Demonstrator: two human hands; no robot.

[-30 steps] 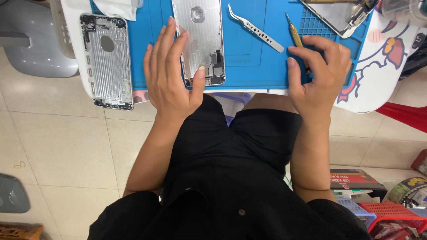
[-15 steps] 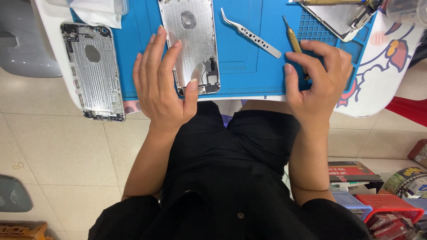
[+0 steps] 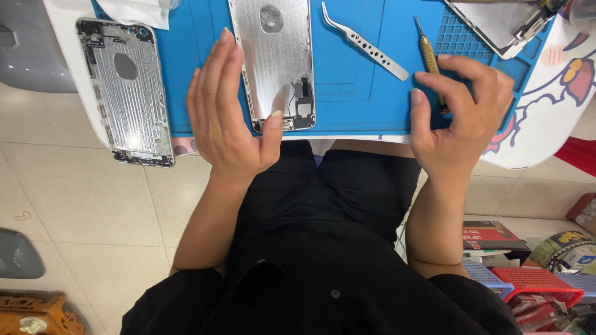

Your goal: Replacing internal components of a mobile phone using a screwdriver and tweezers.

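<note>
**Two phone shells on a blue mat, one hand on each side**

A blue work mat [image 3: 347, 93] was spread over a white bench [image 3: 546, 124]. Two silver phone shells were counted. The middle phone shell [image 3: 273, 56] lay inner side up on the mat, with a small dark part seated in its lower right corner. The left phone shell [image 3: 127, 93] lay beside the mat, partly over the bench edge, inner side up as well.

The left hand [image 3: 230, 111] was held open and flat, fingers together along the left edge of the middle shell, the thumb tip resting at its lower corner. Nothing was gripped by it.

The right hand [image 3: 462, 108] was curled loosely over the mat's right side, its fingertips touching the lower end of one yellow screwdriver [image 3: 429, 59]; whether the tool was actually pinched could not be told. One pair of silver tweezers [image 3: 366, 43] lay between the middle shell and the screwdriver, touched by neither hand.

At the mat's upper right corner one screen panel [image 3: 496, 22] was seen, cut off by the frame. A white cloth [image 3: 139, 12] lay at the upper left.

On the floor at lower right, two small baskets were counted, one red basket [image 3: 537, 291] and one blue basket [image 3: 484, 276]; their contents were too blurred to tell.
</note>
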